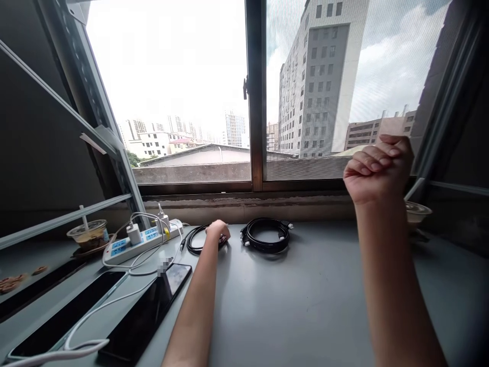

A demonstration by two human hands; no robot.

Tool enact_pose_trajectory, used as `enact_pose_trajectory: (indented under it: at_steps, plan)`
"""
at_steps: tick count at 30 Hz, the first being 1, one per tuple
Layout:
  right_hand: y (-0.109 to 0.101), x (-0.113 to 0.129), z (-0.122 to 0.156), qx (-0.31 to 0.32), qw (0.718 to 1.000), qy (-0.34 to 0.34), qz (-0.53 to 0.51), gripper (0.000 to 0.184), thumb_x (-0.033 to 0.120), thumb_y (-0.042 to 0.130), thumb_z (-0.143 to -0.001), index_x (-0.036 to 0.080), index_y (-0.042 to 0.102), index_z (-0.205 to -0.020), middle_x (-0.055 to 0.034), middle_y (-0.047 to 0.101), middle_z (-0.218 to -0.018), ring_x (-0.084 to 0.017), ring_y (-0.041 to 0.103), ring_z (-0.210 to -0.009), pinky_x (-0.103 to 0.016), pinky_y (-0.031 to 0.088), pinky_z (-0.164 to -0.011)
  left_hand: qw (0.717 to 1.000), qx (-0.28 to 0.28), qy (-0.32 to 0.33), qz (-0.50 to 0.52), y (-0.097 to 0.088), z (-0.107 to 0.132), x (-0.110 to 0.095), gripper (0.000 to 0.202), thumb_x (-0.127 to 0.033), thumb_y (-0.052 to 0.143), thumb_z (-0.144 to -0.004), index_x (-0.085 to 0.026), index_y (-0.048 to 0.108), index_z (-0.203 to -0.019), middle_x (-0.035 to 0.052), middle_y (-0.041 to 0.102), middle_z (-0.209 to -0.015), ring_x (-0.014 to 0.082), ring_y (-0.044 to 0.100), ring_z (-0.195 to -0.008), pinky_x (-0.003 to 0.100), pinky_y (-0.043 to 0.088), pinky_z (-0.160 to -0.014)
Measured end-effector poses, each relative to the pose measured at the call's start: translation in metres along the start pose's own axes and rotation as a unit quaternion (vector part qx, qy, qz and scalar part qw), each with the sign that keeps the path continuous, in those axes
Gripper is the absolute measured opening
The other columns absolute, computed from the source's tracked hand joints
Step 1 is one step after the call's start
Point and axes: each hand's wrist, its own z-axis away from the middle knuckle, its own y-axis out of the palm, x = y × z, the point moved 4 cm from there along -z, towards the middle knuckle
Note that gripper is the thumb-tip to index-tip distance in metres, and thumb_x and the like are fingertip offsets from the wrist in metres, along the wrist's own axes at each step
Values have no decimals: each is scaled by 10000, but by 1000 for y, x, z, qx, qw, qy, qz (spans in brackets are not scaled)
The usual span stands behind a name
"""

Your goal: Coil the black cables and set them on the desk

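On the grey table two coils of black cable lie side by side near the window sill. My left hand point(217, 230) reaches over the left cable coil point(194, 243) and grips its right side, the fingertips partly hidden behind the hand. The right cable coil point(266, 246) is thicker, with pale plug ends, and rests apart from that hand. High on the right, in front of the window, my right hand point(380, 165) is raised in a fist with the fingers curled into the palm. Nothing shows inside the fist.
A white power strip point(143, 242) with chargers and white cords stands on the left. Dark phones point(148, 311) lie in front of it. Cups with straws point(89, 233) stand at the far left and behind my right wrist. A metal frame point(110, 117) rises at the left.
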Motion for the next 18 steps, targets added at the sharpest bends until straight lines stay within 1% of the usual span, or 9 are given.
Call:
enact_pose_trajectory:
  at_steps: [4,6,8,12,15,17,18]
  plan:
    - [0,2,0,4,1000,-1,-13,391,118,283,-817,181,206,-439,84,206,-285,-29,178,-219,-128,103,-246,1000,5,-3,17,4,-1,1,180,-275,577,-837,-152,605,-965,54,607,-1018,181,586,-923,353,497,-789]
    - [0,4,0,4,1000,-2,-16,401,116,284,-819,180,212,-430,83,204,-282,-30,173,-219,-126,102,-244,999,-7,-3,47,3,-2,2,194,-282,561,-848,-147,599,-983,56,607,-1017,171,591,-892,345,506,-766]
    - [0,4,0,8,1000,1,-18,412,122,284,-825,179,220,-422,82,206,-280,-31,173,-220,-125,105,-240,995,-47,-4,84,-2,-3,3,230,-294,558,-850,-143,586,-1021,62,598,-1038,176,591,-900,351,506,-768]
    - [0,3,0,18,1000,11,-19,417,133,290,-823,180,231,-412,80,217,-278,-34,177,-222,-123,110,-236,973,-166,-18,163,-22,-1,5,285,-309,580,-834,-142,571,-1065,82,576,-1104,208,561,-1007,401,470,-845]
    - [0,2,0,19,999,18,-20,415,130,293,-820,181,231,-412,81,218,-279,-33,169,-225,-125,107,-240,944,-227,-11,241,-38,3,10,266,-321,589,-827,-144,587,-1026,75,594,-1067,206,567,-1001,396,462,-850]
    - [1,1,1,16,1000,19,-17,416,130,295,-823,180,230,-415,81,215,-280,-34,160,-229,-127,102,-245,916,-263,9,302,-48,8,13,246,-328,589,-827,-147,593,-993,62,604,-1020,196,580,-963,376,472,-821]
    - [1,1,2,14,1000,19,-15,416,130,296,-825,180,230,-417,81,214,-281,-35,157,-232,-128,100,-247,898,-283,27,337,-54,11,14,236,-331,584,-830,-145,594,-975,55,608,-989,185,589,-926,363,480,-795]
